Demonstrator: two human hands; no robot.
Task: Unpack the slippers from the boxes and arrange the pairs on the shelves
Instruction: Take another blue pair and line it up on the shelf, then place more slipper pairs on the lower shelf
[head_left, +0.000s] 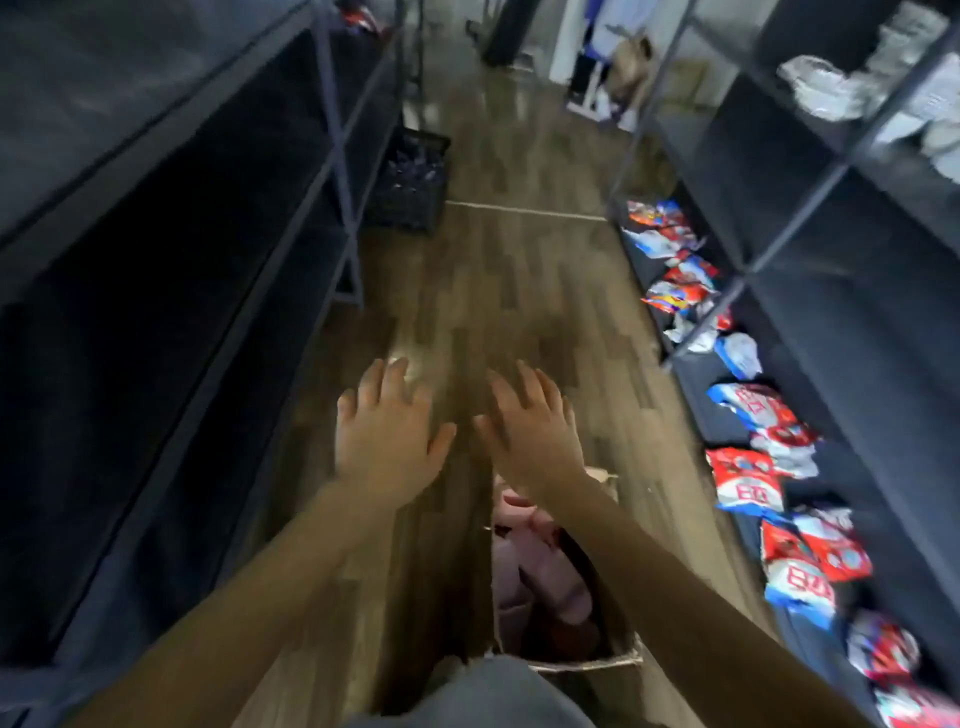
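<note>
My left hand and right hand hang spread and empty over the floor. I'd guess they are poised to dip into the box below. Pink slippers lie inside it, partly under my right forearm, and blur hides how many. Packets line the right shelf, their contents unclear.

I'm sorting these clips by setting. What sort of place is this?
Likely a shop stockroom: dark shelving lines both sides of an aisle, packaged goods lie on the low right shelf, and a cardboard box holds pink slippers.
</note>
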